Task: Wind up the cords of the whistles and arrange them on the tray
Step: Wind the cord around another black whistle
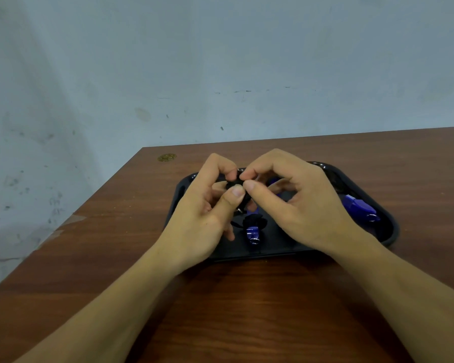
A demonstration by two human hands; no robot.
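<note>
A black tray (pixel 385 231) lies on the brown wooden table. Above it, my left hand (pixel 205 216) and my right hand (pixel 294 203) meet fingertip to fingertip, both pinching a small dark whistle with its black cord (pixel 237 182); most of it is hidden by my fingers. A metal ring shows just under my left thumb. On the tray below my hands lies a blue whistle (pixel 253 233) with a black cord bundled at its top. Another blue whistle (pixel 359 206) rests at the tray's right side. A bit of blue shows behind my right fingers.
The wooden table (pixel 247 310) ends at a left edge and a far edge against a pale blue wall. A small brass-coloured disc (pixel 167 157) lies near the table's far left corner.
</note>
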